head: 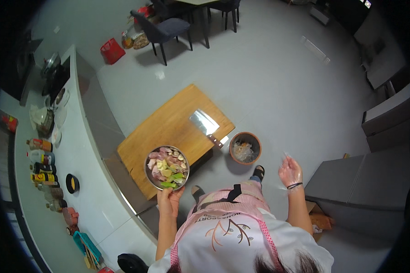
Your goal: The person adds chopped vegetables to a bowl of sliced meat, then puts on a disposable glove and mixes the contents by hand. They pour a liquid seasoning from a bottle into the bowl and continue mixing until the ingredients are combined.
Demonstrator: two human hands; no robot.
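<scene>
My left hand [171,201] grips the near rim of a round metal bowl [146,172], above the near left corner of a wooden table [164,119]. Raw meat pieces [160,153], pale slices that look like garlic or ginger, and cut green vegetable [174,179] fill the bowl. Out to the right, over the floor, my right hand [290,172] wears a clear plastic glove; its fingers are curled and it appears to hold nothing. A cleaver [205,123] lies on the table, its wooden handle [215,140] towards me at the table's edge.
An open bin [245,134] with waste inside stands right of the table. At the left runs a white counter [99,204] with several bottles [42,157] and a small black bowl [72,183]. Grey cabinets [355,181] stand at the right. A chair [171,29] is farther off.
</scene>
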